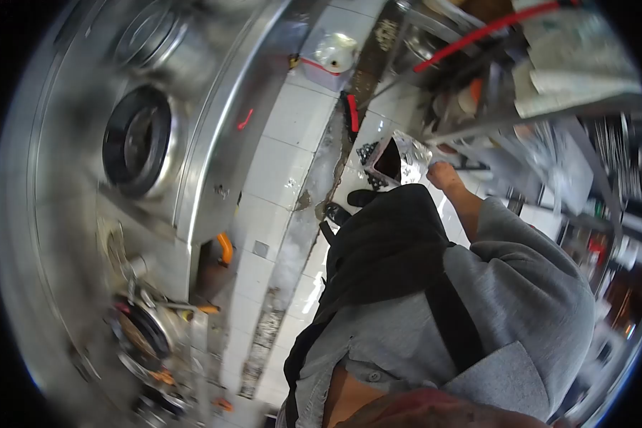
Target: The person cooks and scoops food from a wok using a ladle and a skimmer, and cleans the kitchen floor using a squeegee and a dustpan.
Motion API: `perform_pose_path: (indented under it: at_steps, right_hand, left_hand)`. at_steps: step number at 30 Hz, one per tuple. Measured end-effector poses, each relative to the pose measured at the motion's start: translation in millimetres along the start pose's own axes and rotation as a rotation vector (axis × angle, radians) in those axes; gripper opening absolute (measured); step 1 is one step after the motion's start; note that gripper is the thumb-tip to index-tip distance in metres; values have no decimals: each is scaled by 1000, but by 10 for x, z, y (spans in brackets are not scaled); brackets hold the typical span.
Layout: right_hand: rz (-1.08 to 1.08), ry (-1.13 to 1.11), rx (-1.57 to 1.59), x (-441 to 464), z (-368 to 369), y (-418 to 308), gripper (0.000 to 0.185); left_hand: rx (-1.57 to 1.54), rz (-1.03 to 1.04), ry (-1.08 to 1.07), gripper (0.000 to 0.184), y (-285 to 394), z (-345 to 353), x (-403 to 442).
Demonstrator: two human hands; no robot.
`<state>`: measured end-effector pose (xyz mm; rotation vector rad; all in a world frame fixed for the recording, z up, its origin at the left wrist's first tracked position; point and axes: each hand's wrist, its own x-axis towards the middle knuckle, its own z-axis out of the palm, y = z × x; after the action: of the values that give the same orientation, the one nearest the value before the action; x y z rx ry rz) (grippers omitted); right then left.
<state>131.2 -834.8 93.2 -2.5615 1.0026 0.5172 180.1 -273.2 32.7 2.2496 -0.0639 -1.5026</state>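
Observation:
My right hand [443, 175] reaches down with its fingers curled, at the edge of a shiny, square-sided metal container [412, 155]. The container has a dark opening, and small dark bits [368, 153] show beside it. Whether my fingers grip its edge or something smaller is not clear. My left hand is out of view; a black apron [385, 246] and grey shirt fill the lower middle.
On the left runs a steel cooking range [214, 121] with a black burner ring [137, 141]. A lidded plastic bin [327, 68] stands on the tiled floor [282, 146] near a red-handled object [352, 113]. Crowded metal shelving [542, 121] borders the right.

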Motion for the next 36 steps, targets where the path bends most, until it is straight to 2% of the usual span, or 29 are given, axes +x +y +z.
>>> perform_pose_path:
  at_steps: [8, 12, 13, 15, 17, 20, 23, 25, 26, 28, 30, 31, 34, 35, 36]
  right_hand:
    - [339, -4, 365, -1297, 648, -157, 21]
    - [428, -15, 419, -1904, 1021, -224, 21]
    - [437, 6, 432, -1973, 1058, -199, 21]
    - [536, 76, 493, -2091, 1157, -77, 20]
    - [581, 150, 512, -2144, 1221, 91, 21]
    - [666, 371, 660, -2278, 983, 186, 22]
    - [698, 527, 679, -2437, 960, 197, 20]
    - [720, 524, 820, -2598, 890, 64, 19]
    - [636, 580, 763, -2655, 990, 17, 19]
    - [661, 545, 785, -2820, 1046, -141, 16]
    - [638, 482, 702, -2960, 1173, -225, 16]
    - [647, 460, 686, -3013, 1276, -239, 19]
    - [728, 412, 653, -3149, 1481, -235, 20]
    - [741, 405, 661, -3207, 1535, -241, 20]
    - [798, 261, 671, -3250, 1562, -238, 21]
  left_hand:
    - [88, 171, -198, 28, 391, -1088, 501]
    - [-92, 267, -270, 28, 950, -1342, 727]
    - [-59, 105, -203, 30, 1167, -1363, 768]
    - [-271, -65, -30, 29, 1593, -1333, 732]
    - [-257, 7, -30, 27, 1794, -1307, 847]
    - [-48, 110, -116, 26, 2134, -1179, 859]
    - [188, 125, -167, 33, 2433, -893, 981]
    - [295, 183, -185, 32, 2647, -607, 1130]
    - [298, 207, -201, 43, 2780, -426, 1199]
    - [374, 308, -192, 59, 3217, 30, 958]
    - [407, 378, -336, 73, 3681, 471, 821]
    - [521, 487, -326, 76, 3851, 721, 930]
    - [628, 638, -369, 77, 4432, 1526, 1071]
    - [752, 721, -418, 77, 4645, 1780, 1140]
    - [750, 874, -401, 73, 4789, 2081, 1318]
